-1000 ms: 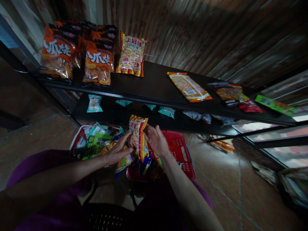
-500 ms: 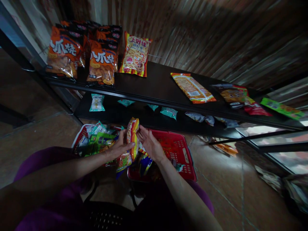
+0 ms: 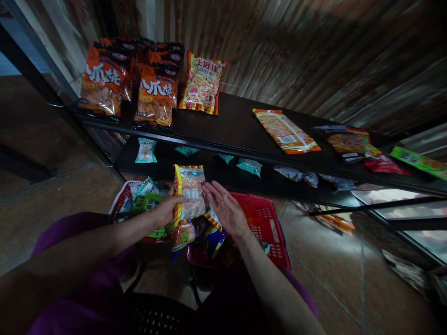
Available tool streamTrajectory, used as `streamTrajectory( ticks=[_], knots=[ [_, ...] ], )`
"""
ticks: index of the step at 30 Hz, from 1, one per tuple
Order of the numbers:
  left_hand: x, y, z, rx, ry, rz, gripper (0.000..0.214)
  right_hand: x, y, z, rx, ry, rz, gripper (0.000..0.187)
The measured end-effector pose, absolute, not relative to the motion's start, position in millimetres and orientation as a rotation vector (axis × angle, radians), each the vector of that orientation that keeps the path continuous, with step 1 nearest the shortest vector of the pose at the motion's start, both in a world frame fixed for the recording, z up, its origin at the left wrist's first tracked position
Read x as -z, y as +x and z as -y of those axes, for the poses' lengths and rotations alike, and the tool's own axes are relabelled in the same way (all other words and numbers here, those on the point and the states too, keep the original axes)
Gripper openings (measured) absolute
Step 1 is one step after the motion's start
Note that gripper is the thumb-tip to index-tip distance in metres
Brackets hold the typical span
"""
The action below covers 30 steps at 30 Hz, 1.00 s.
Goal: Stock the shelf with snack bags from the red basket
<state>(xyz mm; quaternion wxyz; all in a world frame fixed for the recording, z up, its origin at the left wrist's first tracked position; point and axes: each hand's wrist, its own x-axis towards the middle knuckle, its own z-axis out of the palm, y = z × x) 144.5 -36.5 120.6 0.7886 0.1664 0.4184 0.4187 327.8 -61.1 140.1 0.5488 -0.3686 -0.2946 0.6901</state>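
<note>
My left hand [image 3: 168, 205] grips a snack bag [image 3: 191, 193] by its left edge, with the printed back panel facing me. My right hand [image 3: 226, 209] is open beside the bag's right edge, fingers stretched out; whether it touches the bag I cannot tell. Just below are a colourful snack bag [image 3: 183, 234] and a dark blue and yellow packet [image 3: 214, 239], over the near left part of a red basket [image 3: 279, 232]. Left of it, a second basket [image 3: 117, 200] with a white rim holds green and teal packets [image 3: 151, 203].
A black shelf [image 3: 237, 111] carries orange snack bags [image 3: 155, 95], an upright red and yellow bag [image 3: 202, 83], and a flat-lying bag [image 3: 286, 131]. On the lower shelf [image 3: 164, 170] are small teal packets [image 3: 249, 166]. More packets [image 3: 331, 218] lie on the floor at right.
The bag in my left hand has turned from edge-on to show its back panel. My right hand's fingers are now further from its face. The view has shifted slightly left.
</note>
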Motion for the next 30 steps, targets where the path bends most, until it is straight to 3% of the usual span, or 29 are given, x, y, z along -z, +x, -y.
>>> streamTrajectory(
  ticks=[9,16,20,26,30],
  knots=[
    [-124.7,128.5,12.9,-0.908,0.227,-0.820,0.062,-111.7,332.6,60.5,-1.296,-1.331,0.357,0.032],
    [-125.7,137.2,18.1,-0.899,0.114,-0.820,0.046,-104.3,301.0,78.6,-1.854,-1.184,0.264,0.029],
    [-119.3,142.9,25.8,-0.880,0.082,-0.799,0.043,-99.8,287.7,79.8,-1.839,-1.144,0.149,0.022],
    [-116.5,139.1,19.7,-0.905,0.103,-0.768,0.027,-101.3,285.0,76.2,-1.783,-1.136,0.121,0.024],
    [-121.8,131.7,8.1,-0.980,0.162,-0.697,0.028,-104.3,288.3,78.1,-1.749,-1.180,0.139,0.025]
  ],
)
